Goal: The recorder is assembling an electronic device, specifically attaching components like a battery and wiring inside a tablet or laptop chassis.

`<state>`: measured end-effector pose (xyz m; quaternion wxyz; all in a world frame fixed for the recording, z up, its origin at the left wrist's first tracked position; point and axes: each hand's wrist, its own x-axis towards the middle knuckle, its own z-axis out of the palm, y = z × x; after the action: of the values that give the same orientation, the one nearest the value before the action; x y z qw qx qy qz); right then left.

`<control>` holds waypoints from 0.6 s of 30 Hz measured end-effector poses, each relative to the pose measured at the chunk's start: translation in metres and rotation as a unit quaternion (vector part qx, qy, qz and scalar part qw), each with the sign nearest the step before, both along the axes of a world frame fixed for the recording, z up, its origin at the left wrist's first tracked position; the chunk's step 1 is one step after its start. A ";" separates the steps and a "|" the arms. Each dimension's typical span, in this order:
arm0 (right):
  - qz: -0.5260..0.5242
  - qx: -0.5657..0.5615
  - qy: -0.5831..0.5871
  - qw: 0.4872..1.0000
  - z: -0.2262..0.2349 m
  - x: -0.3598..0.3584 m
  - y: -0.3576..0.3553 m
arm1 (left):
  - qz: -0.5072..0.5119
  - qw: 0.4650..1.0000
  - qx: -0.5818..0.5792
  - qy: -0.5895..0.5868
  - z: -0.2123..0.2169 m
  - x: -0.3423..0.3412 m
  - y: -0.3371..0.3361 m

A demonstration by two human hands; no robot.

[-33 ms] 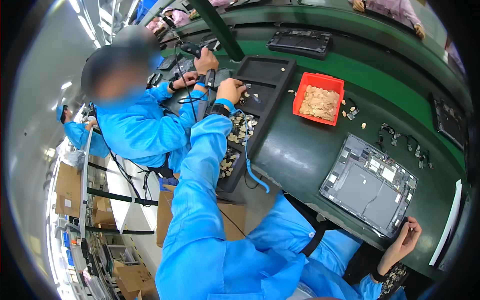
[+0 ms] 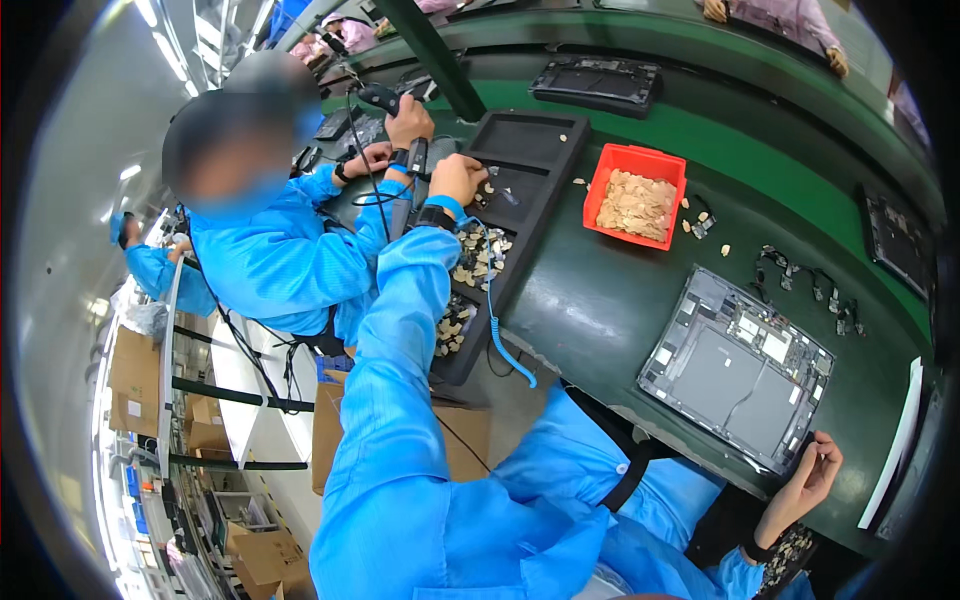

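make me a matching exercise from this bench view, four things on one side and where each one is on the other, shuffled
Things:
1. left hand
2. right hand
3. red bin
4. open tablet chassis

Places:
A. on the green bench, right of the black compartment tray
B. at the bench's near edge, low in the view
C. reaching into the black compartment tray
D. flat on the bench, just above the right hand

Pairs: 1-C, 2-B, 3-A, 4-D

Parts tray, bin and opened device along the bench

The left hand (image 2: 458, 178) rests in the compartmented tray (image 2: 545, 165) at eleven o'clock. The bin (image 2: 637, 203) of small parts sits just beside the tray at one o'clock. The opened device (image 2: 735, 368) lies at four o'clock, the right hand (image 2: 810, 478) at its near edge.
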<state>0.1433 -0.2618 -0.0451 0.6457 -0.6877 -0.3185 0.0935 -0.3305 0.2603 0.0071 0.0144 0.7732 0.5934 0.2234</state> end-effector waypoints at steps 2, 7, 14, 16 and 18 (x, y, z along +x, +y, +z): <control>-0.007 -0.005 -0.008 1.000 -0.003 0.003 -0.004 | -0.026 0.999 -0.027 -0.016 0.000 -0.004 0.007; -0.023 0.036 -0.017 0.999 -0.004 0.006 -0.006 | -0.090 0.993 0.078 -0.019 0.016 -0.015 0.009; 0.121 0.162 -0.111 0.973 0.025 -0.047 -0.008 | -0.221 0.947 0.104 -0.210 0.119 0.046 -0.117; 0.238 0.217 -0.104 0.941 0.032 -0.089 0.006 | -0.246 0.944 0.085 -0.202 0.142 0.063 -0.171; 0.428 0.165 -0.108 0.882 0.039 -0.104 0.023 | -0.270 0.937 0.120 -0.184 0.141 0.080 -0.209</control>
<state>0.0390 -0.2386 -0.0062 0.6084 -0.3738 -0.6606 0.2320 -0.2504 0.0514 0.1477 0.0900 0.8457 0.3175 0.4193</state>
